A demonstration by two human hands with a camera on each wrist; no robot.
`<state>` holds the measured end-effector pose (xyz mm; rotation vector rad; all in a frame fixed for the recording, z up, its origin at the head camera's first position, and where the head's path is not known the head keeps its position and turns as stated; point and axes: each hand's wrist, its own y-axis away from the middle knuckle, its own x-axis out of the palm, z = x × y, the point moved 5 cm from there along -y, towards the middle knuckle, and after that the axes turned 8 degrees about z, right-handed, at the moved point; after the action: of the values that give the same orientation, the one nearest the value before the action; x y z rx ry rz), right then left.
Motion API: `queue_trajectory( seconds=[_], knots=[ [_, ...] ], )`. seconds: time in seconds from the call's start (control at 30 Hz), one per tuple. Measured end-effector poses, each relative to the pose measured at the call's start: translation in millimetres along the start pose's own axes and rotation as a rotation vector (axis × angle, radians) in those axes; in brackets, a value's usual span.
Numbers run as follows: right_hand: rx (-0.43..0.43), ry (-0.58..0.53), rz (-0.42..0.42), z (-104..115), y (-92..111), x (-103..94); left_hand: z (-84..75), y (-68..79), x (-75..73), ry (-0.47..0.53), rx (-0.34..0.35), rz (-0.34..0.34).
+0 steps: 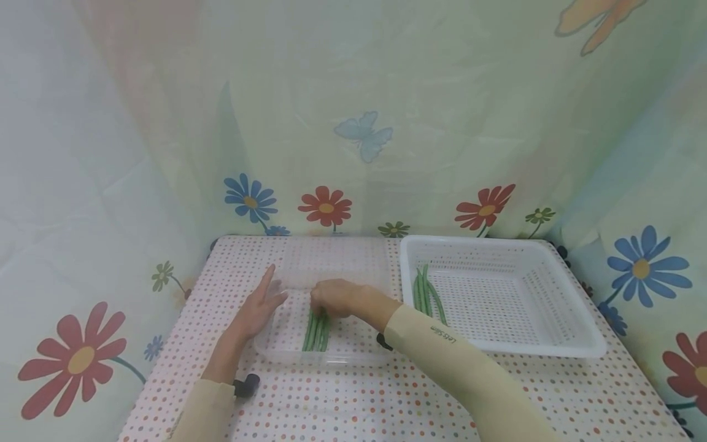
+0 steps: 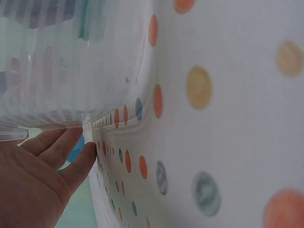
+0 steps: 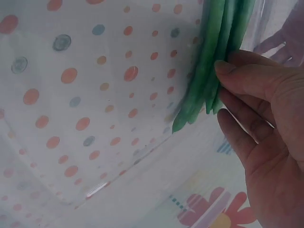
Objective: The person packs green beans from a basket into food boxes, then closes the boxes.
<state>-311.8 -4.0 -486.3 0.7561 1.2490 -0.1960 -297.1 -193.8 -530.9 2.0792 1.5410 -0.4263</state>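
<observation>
A clear plastic container [image 1: 353, 359] stands on the dotted table, with several green beans [image 1: 316, 334] lying lengthwise inside it. My right hand [image 1: 338, 298] reaches into the container and pinches the far ends of the beans. In the right wrist view, the thumb of my right hand [image 3: 266, 104] lies over the beans [image 3: 213, 61], and the other fingers curl beside them. At the container's left side is my left hand [image 1: 259, 310], fingers extended. The left wrist view has my left hand [image 2: 42, 180] by the clear wall [image 2: 109, 85], its fingertips partly behind the rim.
Behind the container lies its clear open lid [image 1: 337, 261]. To the right stands a white perforated basket [image 1: 574, 319] with several more green beans [image 1: 424, 291] along its left wall. Flower-printed curtains [image 1: 414, 166] enclose the table [image 1: 309, 405] at the back and sides.
</observation>
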Motion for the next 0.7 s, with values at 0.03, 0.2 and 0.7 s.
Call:
queue_trajectory(
  seconds=[0.03,0.2,0.7],
  knots=[
    [0.001,0.002,-0.002,0,0,0.6,-0.2,-0.1,0.0,0.002,0.002,-0.001],
    [-0.001,0.007,0.001,0,-1,2.1,-0.6,-0.1,-0.1,0.006,0.005,0.001],
    [-0.073,0.090,-0.067,-1,10,-16.1,-1.0,0.9,-0.2,0.013,-0.003,0.002]
  ],
)
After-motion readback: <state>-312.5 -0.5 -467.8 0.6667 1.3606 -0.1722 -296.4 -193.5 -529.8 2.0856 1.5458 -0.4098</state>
